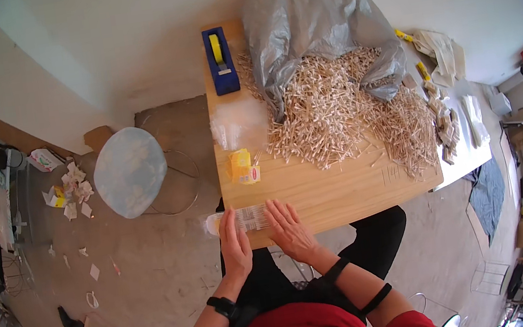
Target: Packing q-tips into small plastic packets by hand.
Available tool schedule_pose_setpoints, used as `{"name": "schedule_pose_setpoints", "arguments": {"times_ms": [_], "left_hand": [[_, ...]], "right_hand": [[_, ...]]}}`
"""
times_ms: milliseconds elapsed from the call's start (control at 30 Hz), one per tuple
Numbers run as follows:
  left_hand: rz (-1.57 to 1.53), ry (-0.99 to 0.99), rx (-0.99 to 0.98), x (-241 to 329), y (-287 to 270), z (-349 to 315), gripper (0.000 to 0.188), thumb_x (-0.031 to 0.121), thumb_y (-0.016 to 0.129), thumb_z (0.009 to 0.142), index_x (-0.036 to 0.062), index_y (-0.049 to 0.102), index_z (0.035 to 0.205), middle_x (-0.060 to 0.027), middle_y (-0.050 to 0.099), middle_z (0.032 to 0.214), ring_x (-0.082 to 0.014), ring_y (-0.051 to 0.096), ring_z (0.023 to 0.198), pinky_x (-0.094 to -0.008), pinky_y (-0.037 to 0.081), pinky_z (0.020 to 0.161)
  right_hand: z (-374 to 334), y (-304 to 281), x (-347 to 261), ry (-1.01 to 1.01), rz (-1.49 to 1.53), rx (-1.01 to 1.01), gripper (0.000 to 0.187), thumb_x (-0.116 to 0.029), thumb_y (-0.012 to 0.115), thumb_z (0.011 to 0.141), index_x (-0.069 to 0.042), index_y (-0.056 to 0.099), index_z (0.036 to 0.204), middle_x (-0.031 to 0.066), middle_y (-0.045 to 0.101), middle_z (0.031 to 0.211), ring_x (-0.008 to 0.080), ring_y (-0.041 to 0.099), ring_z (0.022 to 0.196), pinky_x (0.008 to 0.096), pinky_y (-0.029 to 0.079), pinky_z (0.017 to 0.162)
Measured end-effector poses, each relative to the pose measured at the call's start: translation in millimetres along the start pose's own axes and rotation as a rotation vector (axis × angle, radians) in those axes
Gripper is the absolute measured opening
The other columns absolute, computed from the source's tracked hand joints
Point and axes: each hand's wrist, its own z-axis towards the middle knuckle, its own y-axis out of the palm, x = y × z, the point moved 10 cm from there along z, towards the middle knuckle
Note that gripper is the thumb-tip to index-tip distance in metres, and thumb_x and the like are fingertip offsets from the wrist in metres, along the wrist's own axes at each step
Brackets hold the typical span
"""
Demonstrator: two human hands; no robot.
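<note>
A clear plastic packet of cotton swabs (253, 219) lies flat along the table's near edge, its loose film end sticking out on the left. My left hand (236, 245) rests across the packet's left part, fingers stretched out and close together. On the packet's right end lies my right hand (293, 232), flat with its fingers a little apart. Farther off, a big heap of loose cotton swabs (322, 114) spills from a grey plastic bag (314, 20). Yellow printed paper cards (244, 168) lie just beyond the packet, with a stack of clear plastic sleeves (239, 125) behind them.
A blue tape dispenser (221, 61) with yellow tape stands at the table's (328, 204) far left. Left of the table is a stool (131, 173) under a pale plastic cover. A white side table (469, 152) with bundles adjoins on the right. Paper scraps (78, 187) litter the floor.
</note>
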Motion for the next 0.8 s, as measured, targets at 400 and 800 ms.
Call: {"name": "schedule_pose_setpoints", "arguments": {"times_ms": [400, 800], "left_hand": [[0.524, 0.078, -0.447, 18, 61, -42, 0.101, 0.029, 0.078, 0.077, -0.0080, 0.021, 0.151, -0.0236, 0.019, 0.160, -0.0368, 0.015, 0.151, -0.0533, 0.010, 0.121], [0.777, 0.162, -0.375, -17, 95, -23, 0.118, 0.026, 0.087, 0.063, -0.0042, 0.017, 0.153, -0.0187, 0.009, 0.164, -0.0317, 0.006, 0.153, -0.0527, 0.002, 0.123]], "right_hand": [[11, 36, 20, 0.071, -0.154, -0.019, 0.060, -0.024, 0.049, 0.098, 0.001, 0.032, 0.150, 0.0163, 0.025, 0.161, 0.0318, 0.017, 0.151, 0.0473, 0.011, 0.123], [-57, -18, 42, 0.263, 0.052, 0.349, 0.063, -0.012, 0.059, 0.090, 0.007, 0.035, 0.146, 0.0260, 0.033, 0.154, 0.0425, 0.024, 0.147, 0.0518, 0.021, 0.120]]}}
